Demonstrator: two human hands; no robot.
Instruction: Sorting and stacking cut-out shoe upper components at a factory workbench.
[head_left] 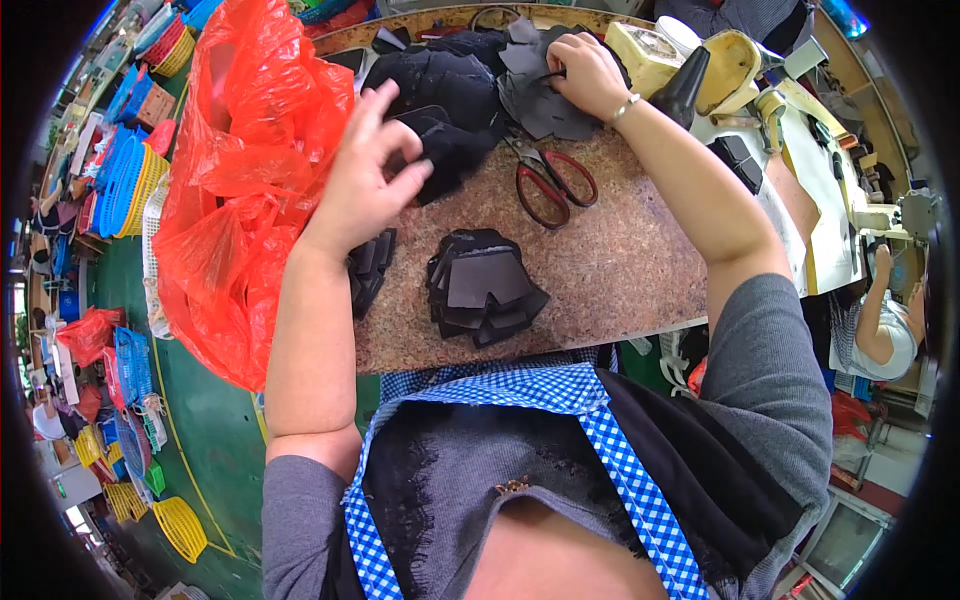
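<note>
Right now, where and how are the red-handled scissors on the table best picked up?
Probably by the red loops, with the right hand coming from the wearer's side: the scissors lie flat, loops nearer the wearer, blades pointing away toward the dark pieces.
</note>
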